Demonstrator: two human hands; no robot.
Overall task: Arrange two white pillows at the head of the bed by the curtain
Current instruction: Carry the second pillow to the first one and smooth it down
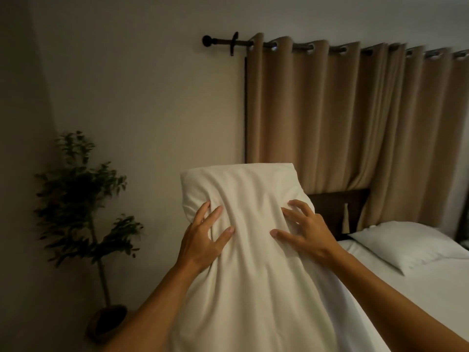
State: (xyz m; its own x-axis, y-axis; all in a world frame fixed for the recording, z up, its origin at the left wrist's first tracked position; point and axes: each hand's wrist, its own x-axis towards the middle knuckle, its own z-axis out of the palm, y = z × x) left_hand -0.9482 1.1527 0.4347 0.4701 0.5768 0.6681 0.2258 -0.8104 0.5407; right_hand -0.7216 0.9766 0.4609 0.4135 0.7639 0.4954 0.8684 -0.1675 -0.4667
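Lower left: potted plant [83,212]. Centre: our left hand [203,240] and right hand [302,232], fingers clenched into the upright white pillow [243,262], which hides part of the headboard [335,207]. Upper right: beige curtain [342,115]. Right: second pillow [408,243] flat on the bed [418,301].

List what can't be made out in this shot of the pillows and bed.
- Head view: the held pillow, gripped by the left hand and right hand, hides the near side of the bed and part of the headboard.
- The second pillow is cut off by the right edge.
- The curtain covers whatever is behind it.
- The plant and its pot are dim and blurred.
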